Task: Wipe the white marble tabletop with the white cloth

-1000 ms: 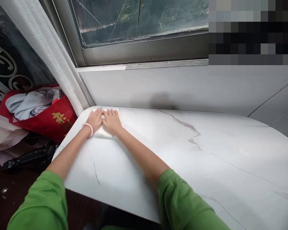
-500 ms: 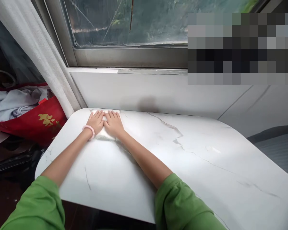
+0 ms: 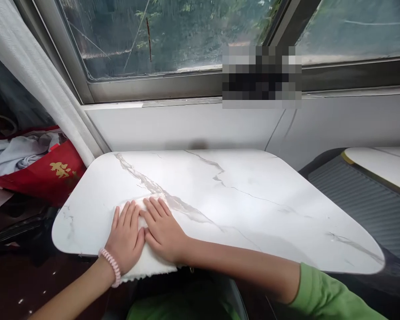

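A white cloth [image 3: 155,263] lies on the marble-patterned white table [image 3: 253,178], near its front edge, with its ragged lower edge hanging past the tabletop. My left hand [image 3: 125,240], with a pink coiled band on the wrist, rests flat on the cloth's left part, fingers stretched out. Beside it, my right hand [image 3: 165,231] also presses palm-down on the cloth, its fingers extended. The two thumbs are close together. Most of the cloth is covered by the hands.
Left of the table sits a red bag [image 3: 63,164] with grey clothing inside, under a white curtain [image 3: 43,80]. A window [image 3: 146,40] is behind the table. To the right are a grey ribbed seat [image 3: 363,200] and another tabletop [image 3: 386,164].
Both hands have slid the cloth from the table's far left edge back toward me, to the front edge. The view has shifted, showing more on the right.
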`<state>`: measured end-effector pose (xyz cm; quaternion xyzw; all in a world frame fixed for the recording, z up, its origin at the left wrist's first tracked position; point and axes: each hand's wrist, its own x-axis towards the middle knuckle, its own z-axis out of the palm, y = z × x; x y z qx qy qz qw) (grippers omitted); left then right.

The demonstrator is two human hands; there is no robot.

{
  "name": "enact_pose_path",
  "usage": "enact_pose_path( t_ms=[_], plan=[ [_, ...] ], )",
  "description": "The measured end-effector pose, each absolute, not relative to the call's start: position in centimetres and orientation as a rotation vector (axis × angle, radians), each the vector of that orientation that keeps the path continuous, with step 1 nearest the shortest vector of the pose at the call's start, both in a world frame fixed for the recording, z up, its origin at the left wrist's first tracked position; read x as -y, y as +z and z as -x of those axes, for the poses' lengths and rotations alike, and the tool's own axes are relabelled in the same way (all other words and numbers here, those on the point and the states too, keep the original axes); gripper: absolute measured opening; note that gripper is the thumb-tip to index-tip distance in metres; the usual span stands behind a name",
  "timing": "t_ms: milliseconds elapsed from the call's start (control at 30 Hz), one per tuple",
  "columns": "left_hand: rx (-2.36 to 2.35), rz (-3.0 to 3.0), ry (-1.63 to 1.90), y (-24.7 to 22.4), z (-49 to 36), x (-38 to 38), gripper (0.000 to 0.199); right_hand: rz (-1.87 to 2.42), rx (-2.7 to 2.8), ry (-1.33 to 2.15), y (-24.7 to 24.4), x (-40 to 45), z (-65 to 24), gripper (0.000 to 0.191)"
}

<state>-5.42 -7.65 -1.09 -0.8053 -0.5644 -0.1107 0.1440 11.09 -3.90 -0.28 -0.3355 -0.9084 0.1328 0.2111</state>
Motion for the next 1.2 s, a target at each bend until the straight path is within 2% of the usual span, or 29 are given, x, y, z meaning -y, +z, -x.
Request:
enact_pose_path(
  t_ms=[167,400,533,667,900,1200],
  plan=[
    [1.674,2.383,-0.251,-1.0,5.2,4.2,0.053,1.07,2.496,0.446,0.1,1.1,-10.7,0.048],
    [1.832,2.446,-0.09,0.5,4.9,-9.1,0.052,1.247,2.338,0.274,-0.2,-10.6,-8.9,0.038],
    [1.844,2.456,-0.159,0.7,2.9,-16.0,0.048,1.304,2.288,0.219,-0.5,-17.3,-10.2,0.036],
    [1.862,2.438,-0.222,0.4,0.3,-19.7,0.046,1.337,2.248,0.201,-0.7,-20.8,-12.3,0.036],
    [1.901,2.45,-0.21,0.3,-2.0,-18.4,0.051,1.338,2.242,0.221,-1.1,-19.7,-14.4,0.038],
    [1.84,2.498,-0.188,0.1,-5.6,-7.7,0.056,1.326,2.375,0.185,-1.4,-9.6,-19.1,0.044]
  ],
)
